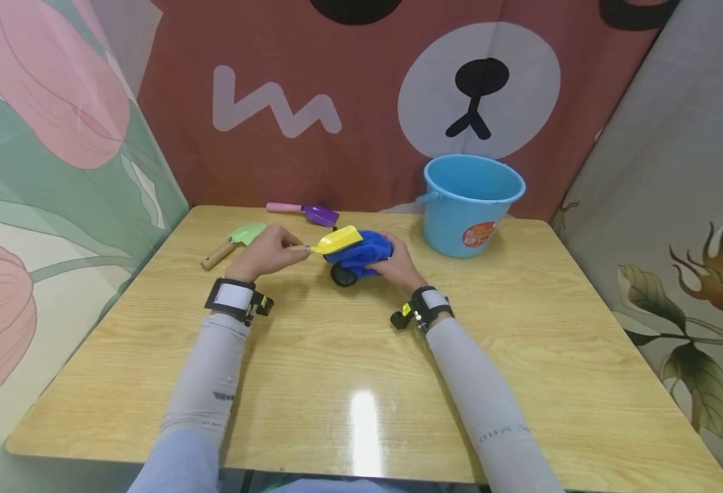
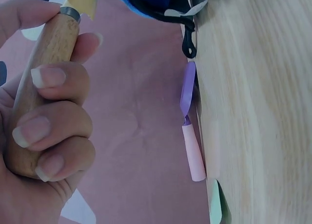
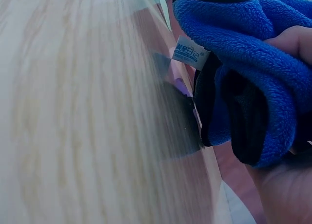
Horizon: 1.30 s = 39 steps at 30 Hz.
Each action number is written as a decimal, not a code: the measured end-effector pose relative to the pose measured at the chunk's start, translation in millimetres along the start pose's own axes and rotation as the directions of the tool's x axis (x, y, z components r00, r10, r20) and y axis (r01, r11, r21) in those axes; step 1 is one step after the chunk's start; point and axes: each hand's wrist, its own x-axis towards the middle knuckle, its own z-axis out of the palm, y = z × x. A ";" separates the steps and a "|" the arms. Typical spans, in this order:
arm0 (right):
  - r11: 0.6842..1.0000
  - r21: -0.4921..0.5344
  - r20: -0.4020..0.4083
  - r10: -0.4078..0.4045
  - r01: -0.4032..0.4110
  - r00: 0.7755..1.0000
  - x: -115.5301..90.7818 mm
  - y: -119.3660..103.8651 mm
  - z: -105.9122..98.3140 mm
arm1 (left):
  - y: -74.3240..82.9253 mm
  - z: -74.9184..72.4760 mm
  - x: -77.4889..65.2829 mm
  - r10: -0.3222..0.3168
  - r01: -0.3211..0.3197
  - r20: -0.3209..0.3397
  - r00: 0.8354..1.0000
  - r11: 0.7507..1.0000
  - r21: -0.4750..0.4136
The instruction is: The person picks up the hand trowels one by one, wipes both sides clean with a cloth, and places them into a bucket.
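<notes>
My left hand (image 1: pixel 267 253) grips the wooden handle (image 2: pixel 51 44) of a yellow trowel (image 1: pixel 339 239), the fingers curled round it in the left wrist view. The trowel's blade points right and overlaps a blue cloth (image 1: pixel 370 246) in the head view. My right hand (image 1: pixel 401 266) holds that cloth bunched up, with its thumb over the folds. In the right wrist view the cloth (image 3: pixel 229 24) is fluffy, with black edging and a small white label (image 3: pixel 190 52). Part of the right hand is hidden behind it.
A purple trowel (image 1: pixel 321 215) with a pink handle lies at the table's back edge. Left of it, a green trowel (image 1: pixel 248 233) with a wooden handle lies behind my left hand. A light blue bucket (image 1: pixel 469 212) stands at the back right. Printed curtains surround the wooden table (image 1: pixel 300 383).
</notes>
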 end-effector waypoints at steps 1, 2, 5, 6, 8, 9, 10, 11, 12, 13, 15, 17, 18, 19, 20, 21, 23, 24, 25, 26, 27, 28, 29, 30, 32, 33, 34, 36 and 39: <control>1.000 -0.007 0.002 0.002 -0.002 1.000 -0.3 -0.4 0.5 | 0.9 0.5 0.0 0.005 -0.005 -0.003 1.000 1.000 -0.009; 1.000 -0.009 0.007 0.003 -0.003 1.000 -0.5 -1.0 1.2 | 2.0 1.0 -0.1 0.011 -0.011 -0.006 1.000 1.000 -0.017; 1.000 -0.012 0.024 0.008 -0.008 1.000 -0.7 -2.2 3.0 | 4.0 3.6 1.4 0.051 -0.052 -0.016 0.999 0.998 -0.029; 1.000 -0.011 0.029 0.010 -0.010 1.000 -0.7 -2.3 3.7 | 4.1 4.8 2.2 0.068 -0.068 -0.018 0.998 0.997 -0.031; 1.000 -0.011 0.044 0.015 -0.015 0.999 -0.5 -1.9 5.1 | 4.9 7.4 3.5 0.096 -0.097 -0.025 0.995 0.995 -0.032; 1.000 -0.015 0.052 0.016 -0.015 0.999 -0.7 -2.2 5.8 | 5.4 8.6 4.0 0.106 -0.107 -0.027 0.994 0.994 -0.034; 1.000 -0.021 0.060 0.016 -0.014 0.998 -1.0 -2.5 6.5 | 6.1 9.5 4.2 0.113 -0.114 -0.027 0.993 0.993 -0.035; 1.000 -0.028 0.069 0.015 -0.013 0.998 -0.9 -2.7 7.2 | 6.4 10.7 4.7 0.118 -0.119 -0.029 0.993 0.992 -0.033; 0.999 -0.033 0.078 0.016 -0.013 0.997 -0.8 -3.0 8.0 | 7.0 11.5 4.9 0.122 -0.123 -0.030 0.992 0.992 -0.036; 0.999 -0.039 0.087 0.017 -0.014 0.996 -1.0 -4.1 8.6 | 8.1 12.3 5.0 0.121 -0.123 -0.032 0.992 0.992 -0.037; 0.999 -0.045 0.105 0.006 -0.001 0.994 -4.0 -10.1 10.1 | 9.0 13.8 5.9 0.120 -0.121 -0.028 0.992 0.992 -0.037; 0.999 -0.046 0.110 0.002 0.004 0.994 -4.5 -10.9 12.3 | 9.4 15.2 7.1 0.128 -0.129 -0.029 0.991 0.991 -0.034; 0.999 -0.041 0.114 0.001 0.004 0.993 -5.0 -11.5 13.6 | 9.7 15.7 7.4 0.134 -0.135 -0.026 0.991 0.990 -0.034; 0.999 -0.044 0.114 -0.002 0.007 0.993 -5.6 -12.0 14.8 | 9.8 16.3 7.9 0.143 -0.144 -0.025 0.989 0.989 -0.034; 0.999 -0.041 0.113 -0.003 0.008 0.994 -5.8 -11.6 15.9 | 9.9 16.7 8.3 0.154 -0.155 -0.022 0.988 0.987 -0.036; 0.999 -0.042 0.108 0.002 0.003 0.994 -3.8 -6.8 17.1 | 10.0 17.2 8.6 0.165 -0.166 -0.021 0.986 0.985 -0.039; 0.999 -0.053 0.111 0.013 -0.007 0.994 -4.0 -8.0 18.3 | 10.1 18.3 9.1 0.190 -0.191 -0.014 0.982 0.981 -0.041; 0.998 -0.057 0.111 0.014 -0.008 0.994 -4.1 -8.3 18.5 | 10.0 18.8 9.4 0.200 -0.200 -0.008 0.980 0.979 -0.043; 0.998 -0.064 0.107 0.013 -0.006 0.994 -4.2 -8.3 18.7 | 9.9 19.3 9.6 0.207 -0.207 -0.004 0.978 0.978 -0.042; 0.998 -0.066 0.106 0.013 -0.006 0.994 -4.3 -8.4 18.7 | 9.8 19.8 9.7 0.212 -0.212 -0.001 0.977 0.977 -0.038; 0.998 -0.070 0.104 0.010 -0.002 0.994 -4.4 -8.5 18.8 | 9.4 20.3 9.8 0.215 -0.215 0.003 0.977 0.976 -0.032; 0.998 -0.070 0.103 0.004 0.003 0.995 -4.6 -8.6 18.7 | 9.4 20.6 9.6 0.217 -0.217 0.005 0.976 0.976 -0.026; 0.998 -0.066 0.100 0.000 0.007 0.995 -4.9 -8.9 18.7 | 9.0 20.9 9.6 0.216 -0.216 0.005 0.976 0.976 -0.020; 0.998 -0.063 0.097 -0.004 0.010 0.995 -5.0 -8.8 18.8 | 8.8 20.9 9.5 0.214 -0.214 0.006 0.977 0.977 -0.011; 0.999 -0.050 0.095 -0.012 0.017 0.995 -5.4 -9.4 18.7 | 8.6 20.7 9.4 0.208 -0.208 0.005 0.978 0.978 0.004; 0.999 -0.041 0.095 -0.016 0.020 0.995 -5.5 -9.8 18.7 | 8.7 20.5 9.5 0.207 -0.207 0.004 0.978 0.978 0.010; 0.999 -0.036 0.093 -0.017 0.020 0.996 -5.6 -10.0 18.6 | 9.2 20.3 9.5 0.205 -0.205 0.005 0.979 0.979 0.013; 0.999 -0.029 0.093 -0.018 0.021 0.995 -5.4 -10.0 18.4 | 9.7 19.9 9.4 0.205 -0.205 0.004 0.979 0.978 0.025; 0.999 -0.024 0.095 -0.024 0.027 0.995 -4.4 -9.1 17.8 | 10.3 19.2 9.4 0.204 -0.204 0.004 0.979 0.978 0.035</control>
